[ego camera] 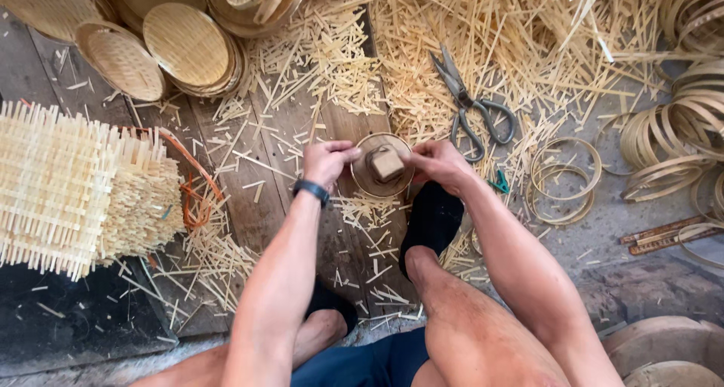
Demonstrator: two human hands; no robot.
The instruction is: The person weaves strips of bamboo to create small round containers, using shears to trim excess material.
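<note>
Head view: I see my left hand (329,161) and right hand (437,163) pinching opposite rims of a small round bamboo lid (369,177), fingers closed on it, a wooden block (386,163) sitting on its middle. Scissors (473,104) lie just beyond the lid, to its right. Woven trays (185,44) sit beyond it to the left; bamboo hoops (566,180) lie right. Whether the block is attached, I can't tell.

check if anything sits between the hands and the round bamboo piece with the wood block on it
Nothing visible does: the left hand and right hand already touch the round bamboo piece at opposite edges; the wood block sits on top, between them.
</note>
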